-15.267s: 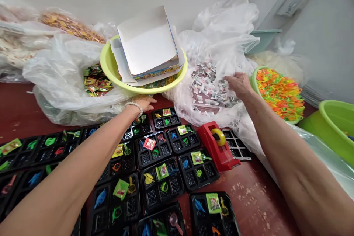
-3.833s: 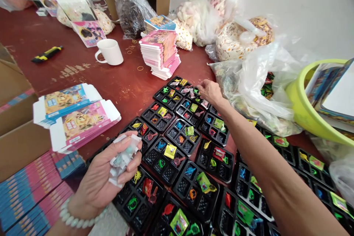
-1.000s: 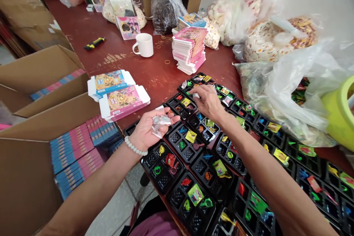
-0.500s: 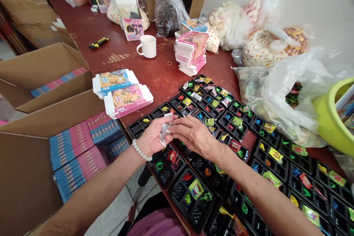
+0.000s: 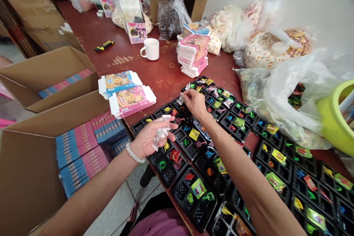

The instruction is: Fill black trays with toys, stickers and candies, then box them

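In my left hand [image 5: 148, 136], palm up with the fingers partly curled, lie several small white wrapped packets [image 5: 160, 132]. A bead bracelet [image 5: 134, 153] circles that wrist. Farther out, my right hand [image 5: 195, 102] pinches one white wrapped packet [image 5: 181, 99] over a black compartment tray [image 5: 179, 108] in the back rows. Around and below both hands spread several such black trays, holding small coloured plastic pieces and bright sachets, among them a yellow sachet [image 5: 194, 134] and a red sachet [image 5: 174, 155]. Some back trays also hold a white packet [image 5: 228, 103].
Flat printed cartons [image 5: 129, 99] lie left of the trays, and a stack of pink cartons [image 5: 193, 53] stands behind. A white mug [image 5: 151, 49] and a cutter [image 5: 104, 46] are farther back. Plastic bags [image 5: 287, 88] and a green bucket [image 5: 337, 114] line the right; an open cardboard box [image 5: 30, 169] stands left.
My right hand has left the left palm and moved forward over the back trays with one packet. My left hand has shifted slightly left and down, its fingers more spread.
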Motion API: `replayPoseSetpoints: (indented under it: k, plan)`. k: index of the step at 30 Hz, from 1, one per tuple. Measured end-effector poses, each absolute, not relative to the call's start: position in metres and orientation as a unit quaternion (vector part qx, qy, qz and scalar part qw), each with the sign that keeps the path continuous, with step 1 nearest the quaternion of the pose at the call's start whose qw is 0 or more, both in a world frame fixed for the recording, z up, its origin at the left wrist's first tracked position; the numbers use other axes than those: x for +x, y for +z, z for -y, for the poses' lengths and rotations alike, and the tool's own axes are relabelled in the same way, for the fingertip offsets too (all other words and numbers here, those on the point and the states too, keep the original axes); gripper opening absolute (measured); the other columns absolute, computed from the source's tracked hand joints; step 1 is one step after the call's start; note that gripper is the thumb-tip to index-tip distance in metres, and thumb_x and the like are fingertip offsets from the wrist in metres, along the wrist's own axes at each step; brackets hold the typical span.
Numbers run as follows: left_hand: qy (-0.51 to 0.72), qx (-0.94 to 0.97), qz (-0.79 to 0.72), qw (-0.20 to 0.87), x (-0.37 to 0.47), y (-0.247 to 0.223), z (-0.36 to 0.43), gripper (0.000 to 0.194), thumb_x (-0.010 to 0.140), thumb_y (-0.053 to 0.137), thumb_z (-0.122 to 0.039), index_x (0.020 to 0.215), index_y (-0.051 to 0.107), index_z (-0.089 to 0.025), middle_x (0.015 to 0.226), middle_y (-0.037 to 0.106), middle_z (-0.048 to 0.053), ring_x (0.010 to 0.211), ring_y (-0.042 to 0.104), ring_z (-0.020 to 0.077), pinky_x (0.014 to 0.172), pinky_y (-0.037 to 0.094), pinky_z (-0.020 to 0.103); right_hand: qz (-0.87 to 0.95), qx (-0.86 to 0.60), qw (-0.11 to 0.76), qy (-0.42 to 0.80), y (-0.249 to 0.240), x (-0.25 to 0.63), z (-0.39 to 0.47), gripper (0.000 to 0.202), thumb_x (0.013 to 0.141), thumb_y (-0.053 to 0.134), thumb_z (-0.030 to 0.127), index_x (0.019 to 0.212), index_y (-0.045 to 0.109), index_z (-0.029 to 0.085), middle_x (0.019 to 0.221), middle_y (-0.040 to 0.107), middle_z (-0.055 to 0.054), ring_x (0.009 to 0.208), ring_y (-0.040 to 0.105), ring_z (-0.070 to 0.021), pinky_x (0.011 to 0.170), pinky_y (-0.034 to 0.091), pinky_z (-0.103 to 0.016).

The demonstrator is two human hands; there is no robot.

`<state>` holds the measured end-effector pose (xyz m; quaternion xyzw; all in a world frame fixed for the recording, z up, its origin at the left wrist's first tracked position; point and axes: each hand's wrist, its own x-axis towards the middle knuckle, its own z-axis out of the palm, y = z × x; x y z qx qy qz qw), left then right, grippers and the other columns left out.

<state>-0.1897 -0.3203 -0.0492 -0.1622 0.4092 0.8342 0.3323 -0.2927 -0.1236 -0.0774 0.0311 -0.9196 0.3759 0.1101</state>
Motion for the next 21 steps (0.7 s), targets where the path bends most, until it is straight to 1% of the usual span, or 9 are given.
replayPoseSetpoints:
  k: [4, 7, 10, 12, 13, 15, 17, 19, 21]
  plan:
    - [0.819, -0.118, -0.446, 0.341, -0.184, -0.051, 0.321, 0.028, 0.086, 0.067, -0.012, 0.114, 0.067, -0.010, 0.097, 0.073, 0.012, 0.052, 0.071, 0.0170, 0.027, 0.037, 0.016, 0.924, 0.028, 0.111, 0.366, -0.079, -0.294, 0.131, 0.011, 0.087, 0.060, 0.017, 0.090, 0.070, 0.016, 0.090, 0.073, -0.010, 0.081, 0.066, -0.0230, 0.082, 0.051, -0.035]
    - [0.815, -0.102, -0.459, 0.340, -0.183, -0.053, 0.319, 0.031, 0.082, 0.072, -0.015, 0.113, 0.068, -0.012, 0.100, 0.075, 0.013, 0.054, 0.071, 0.0174, 0.028, 0.036, 0.016, 0.919, 0.056, 0.103, 0.376, -0.068, -0.267, 0.133, 0.014, 0.091, 0.060, 0.024, 0.095, 0.071, 0.017, 0.098, 0.073, -0.011, 0.084, 0.065, -0.0219, 0.083, 0.051, -0.035]
    - [0.807, -0.076, -0.478, 0.340, -0.180, -0.053, 0.310, 0.024, 0.079, 0.076, -0.018, 0.101, 0.071, -0.011, 0.091, 0.076, 0.013, 0.049, 0.069, 0.0165, 0.028, 0.034, 0.016, 0.874, 0.163, -0.021, 0.457, -0.055, -0.228, 0.131, 0.024, 0.094, 0.063, 0.041, 0.098, 0.073, 0.020, 0.088, 0.072, -0.005, 0.074, 0.063, -0.0172, 0.069, 0.051, -0.028]
    - [0.797, -0.062, -0.486, 0.352, -0.178, -0.052, 0.302, 0.016, 0.078, 0.076, -0.018, 0.090, 0.070, -0.010, 0.077, 0.074, 0.011, 0.042, 0.064, 0.0145, 0.028, 0.033, 0.016, 0.835, 0.207, -0.080, 0.503, -0.049, -0.208, 0.127, 0.026, 0.091, 0.067, 0.044, 0.096, 0.073, 0.020, 0.085, 0.071, -0.003, 0.068, 0.061, -0.0144, 0.061, 0.047, -0.025]
    - [0.795, -0.062, -0.486, 0.358, -0.178, -0.052, 0.298, 0.014, 0.078, 0.076, -0.018, 0.086, 0.070, -0.009, 0.074, 0.073, 0.011, 0.040, 0.063, 0.0141, 0.027, 0.032, 0.016, 0.826, 0.205, -0.085, 0.518, -0.048, -0.202, 0.125, 0.024, 0.089, 0.069, 0.043, 0.092, 0.073, 0.020, 0.085, 0.070, -0.003, 0.067, 0.060, -0.0136, 0.060, 0.047, -0.025]
    - [0.797, -0.084, -0.474, 0.366, -0.177, -0.051, 0.292, 0.013, 0.078, 0.075, -0.016, 0.089, 0.069, -0.009, 0.079, 0.075, 0.012, 0.042, 0.065, 0.0154, 0.027, 0.032, 0.016, 0.814, 0.181, -0.077, 0.547, -0.047, -0.199, 0.118, 0.022, 0.087, 0.069, 0.041, 0.084, 0.070, 0.019, 0.084, 0.070, -0.003, 0.068, 0.062, -0.0139, 0.063, 0.049, -0.026]
    - [0.806, -0.123, -0.441, 0.375, -0.179, -0.051, 0.292, 0.019, 0.079, 0.071, -0.011, 0.099, 0.069, -0.010, 0.090, 0.076, 0.014, 0.048, 0.068, 0.0173, 0.027, 0.034, 0.017, 0.809, 0.136, -0.057, 0.569, -0.047, -0.206, 0.108, 0.022, 0.088, 0.066, 0.040, 0.083, 0.068, 0.019, 0.081, 0.072, -0.003, 0.071, 0.065, -0.0157, 0.068, 0.051, -0.028]
    - [0.815, -0.171, -0.391, 0.391, -0.182, -0.050, 0.296, 0.021, 0.083, 0.066, -0.008, 0.104, 0.068, -0.010, 0.091, 0.076, 0.013, 0.049, 0.069, 0.0174, 0.027, 0.035, 0.017, 0.845, 0.076, -0.002, 0.529, -0.049, -0.220, 0.098, 0.018, 0.088, 0.063, 0.036, 0.083, 0.067, 0.019, 0.077, 0.073, -0.003, 0.070, 0.065, -0.0165, 0.070, 0.051, -0.029]
    - [0.825, -0.213, -0.341, 0.398, -0.186, -0.047, 0.303, 0.016, 0.087, 0.059, -0.008, 0.101, 0.067, -0.009, 0.084, 0.074, 0.012, 0.050, 0.068, 0.0172, 0.028, 0.036, 0.017, 0.892, 0.026, 0.051, 0.448, -0.053, -0.236, 0.089, 0.012, 0.086, 0.061, 0.028, 0.081, 0.066, 0.019, 0.074, 0.073, -0.002, 0.066, 0.062, -0.0162, 0.069, 0.049, -0.029]
